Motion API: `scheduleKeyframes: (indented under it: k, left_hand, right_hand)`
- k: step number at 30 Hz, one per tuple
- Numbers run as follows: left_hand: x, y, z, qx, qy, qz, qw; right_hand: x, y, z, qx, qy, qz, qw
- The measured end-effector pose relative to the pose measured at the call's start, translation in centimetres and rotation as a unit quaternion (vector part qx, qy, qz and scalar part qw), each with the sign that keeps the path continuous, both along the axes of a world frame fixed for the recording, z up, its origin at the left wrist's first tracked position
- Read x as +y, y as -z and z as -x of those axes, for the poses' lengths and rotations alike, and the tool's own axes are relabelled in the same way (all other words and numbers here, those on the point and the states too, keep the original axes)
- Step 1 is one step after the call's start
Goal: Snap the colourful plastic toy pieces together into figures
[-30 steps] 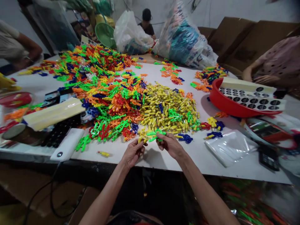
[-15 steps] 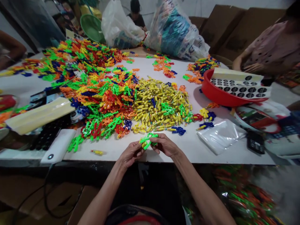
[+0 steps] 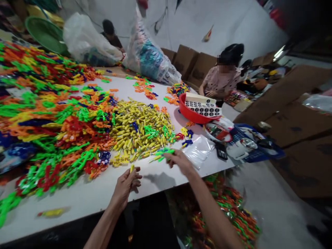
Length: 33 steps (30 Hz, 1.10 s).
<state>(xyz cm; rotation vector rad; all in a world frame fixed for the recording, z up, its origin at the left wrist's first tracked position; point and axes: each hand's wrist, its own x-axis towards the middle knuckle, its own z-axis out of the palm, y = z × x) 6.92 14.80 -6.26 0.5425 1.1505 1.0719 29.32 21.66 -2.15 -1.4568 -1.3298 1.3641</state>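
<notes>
My left hand (image 3: 126, 183) hovers over the near edge of the white table (image 3: 85, 197), fingers pinched on a small yellow piece (image 3: 131, 168). My right hand (image 3: 179, 161) is further right, closed on a green plastic toy part (image 3: 163, 154) held just above the table. Right behind both hands lies a heap of small yellow wrapped pieces (image 3: 137, 129). A large pile of green, orange, red and blue plastic parts (image 3: 52, 114) covers the left of the table.
A red basin (image 3: 193, 114) with sticker sheets on top sits at the right, beside clear plastic bags (image 3: 198, 150), a black calculator (image 3: 221, 151) and a blue basket (image 3: 255, 147). A person in pink (image 3: 220, 77) sits beyond. Filled bags (image 3: 147, 58) stand at the far end. Packed toys (image 3: 228, 214) lie on the floor.
The view has swung right. My hands have come apart: the right carried the green part to the right, the left stayed back with a yellow piece.
</notes>
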Motion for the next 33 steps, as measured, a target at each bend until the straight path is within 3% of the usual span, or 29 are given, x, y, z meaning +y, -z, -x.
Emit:
scheduleKeyframes:
  k: [2, 4, 6, 8, 10, 11, 14, 17, 19, 20, 22, 24, 26, 29, 33]
  left_hand:
    - [-0.5, 0.1, 0.9, 0.008, -0.027, -0.005, 1.0]
    - [-1.1, 0.2, 2.0, -0.007, -0.056, -0.003, 0.998]
    - [-1.7, 0.2, 3.1, -0.041, -0.085, 0.011, 0.995]
    - [-2.1, 0.1, 3.8, -0.078, -0.106, 0.024, 0.991]
    - [-2.2, 0.0, 4.2, -0.095, -0.114, 0.026, 0.989]
    - [-2.3, 0.0, 4.4, -0.094, -0.115, 0.022, 0.989]
    - [-2.3, -0.1, 5.0, -0.071, -0.112, -0.003, 0.991]
    - [-2.5, -0.2, 5.6, -0.044, -0.101, -0.017, 0.994]
    - [-2.8, -0.3, 5.9, -0.037, -0.101, -0.01, 0.994]
    - [-2.8, -0.3, 6.0, -0.039, -0.106, -0.005, 0.994]
    - [-3.0, -0.2, 6.0, -0.052, -0.124, 0.002, 0.991]
    - [-3.0, -0.2, 5.8, -0.067, -0.135, 0.003, 0.989]
    - [-2.9, -0.1, 5.4, -0.08, -0.132, 0.003, 0.988]
    - [-2.8, 0.0, 4.7, -0.086, -0.12, -0.002, 0.989]
    - [-2.8, 0.1, 3.9, -0.07, -0.093, -0.015, 0.993]
  right_hand:
    - [1.5, -0.8, -3.7, -0.056, 0.072, -0.014, 0.996]
    - [3.1, -1.2, -6.2, -0.194, 0.134, -0.034, 0.971]
    - [4.4, -0.7, -6.3, -0.353, 0.209, -0.102, 0.906]
    - [4.8, 0.3, -3.3, -0.43, 0.208, -0.161, 0.864]
    - [4.4, 1.4, 1.9, -0.417, 0.078, -0.191, 0.885]
    - [3.9, 1.9, 4.9, -0.39, -0.03, -0.207, 0.897]
    - [2.5, 2.6, 12.9, -0.387, -0.25, -0.246, 0.852]
    - [2.3, 2.6, 17.1, -0.442, -0.331, -0.243, 0.797]
    - [2.8, 2.5, 18.0, -0.45, -0.345, -0.242, 0.788]
    - [3.0, 2.5, 17.9, -0.437, -0.337, -0.243, 0.798]
    - [3.2, 2.5, 17.4, -0.366, -0.28, -0.216, 0.861]
    - [2.8, 2.5, 16.4, -0.211, -0.199, -0.14, 0.947]
    - [1.8, 2.5, 15.4, -0.027, -0.135, -0.052, 0.989]
    - [-0.2, 2.4, 14.3, 0.144, -0.085, 0.002, 0.986]
    - [-2.1, 2.3, 13.9, 0.248, -0.026, 0.072, 0.966]
